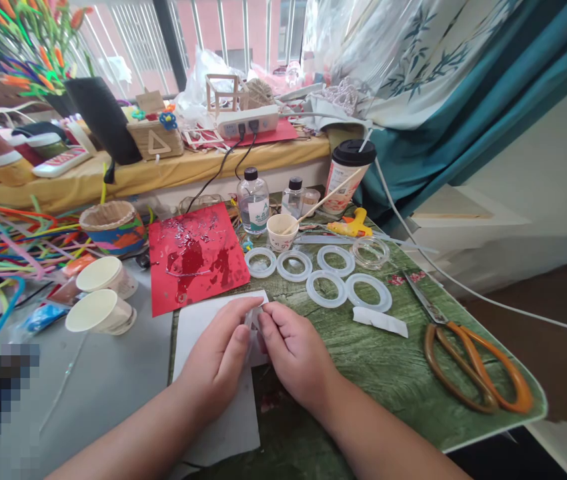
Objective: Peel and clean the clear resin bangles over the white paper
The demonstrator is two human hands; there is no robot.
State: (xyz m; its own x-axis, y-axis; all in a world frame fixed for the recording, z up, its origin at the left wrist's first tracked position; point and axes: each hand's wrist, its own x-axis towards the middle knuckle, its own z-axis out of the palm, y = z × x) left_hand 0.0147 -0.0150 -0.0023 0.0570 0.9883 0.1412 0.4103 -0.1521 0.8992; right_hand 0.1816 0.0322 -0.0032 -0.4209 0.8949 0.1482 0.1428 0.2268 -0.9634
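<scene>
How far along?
Looks done: six clear rings laid out on the green mat. In hand: left hand and right hand pinch a small white piece over a white sheet. Seemingly remaining: a white strip on the mat, scissors lying beside it.

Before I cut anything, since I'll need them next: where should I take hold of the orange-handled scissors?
Grip the handle loops, the orange loop and the brown loop, coming from the right with your right hand. The scissors lie flat on the green mat, blades pointing away from you, so the loops sit nearest you, well clear of the sharp end.
</scene>
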